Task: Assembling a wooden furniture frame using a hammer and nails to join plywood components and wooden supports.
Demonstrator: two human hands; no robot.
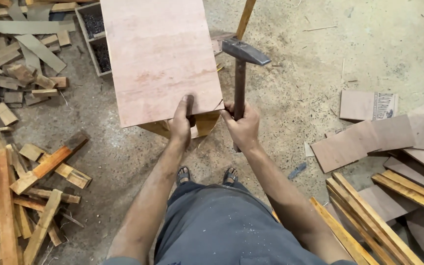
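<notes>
Fingers of the right hand [242, 126] are wrapping tight around the dark handle of a hammer [240, 73], its steel head pointing up beside the board. The left hand [181, 121] is pinching the near edge of a pinkish plywood panel [160, 59], which is lying flat on a wooden frame [203, 123] (mostly hidden). Offcuts [20, 176] are littering the dusty floor [295, 83].

Plywood board [160, 59] top edge cropped
</notes>
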